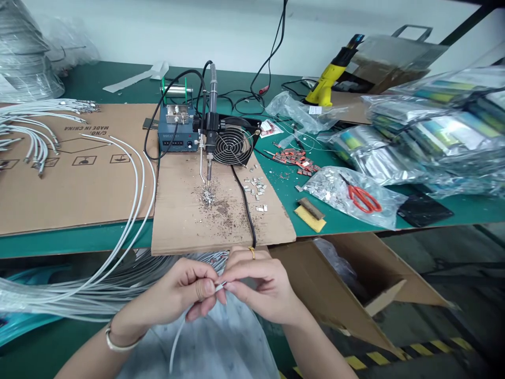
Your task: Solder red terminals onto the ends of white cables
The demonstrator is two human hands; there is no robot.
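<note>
Bright, diffuse light; edges seem stretched, soft.

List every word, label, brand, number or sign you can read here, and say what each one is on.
"MADE IN CHINA": upside down on the left cardboard sheet.
"C/NO", with a blurred mark after it: same sheet, also upside down.
Boxed handling symbols, no readable words: same sheet.
Too small or blurred to read: the lettering on the blue soldering unit, the white label near the yellow tool, and the red-and-white packet.

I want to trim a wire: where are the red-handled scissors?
In the head view, right side, the red-handled scissors lie on a clear plastic bag.
</note>
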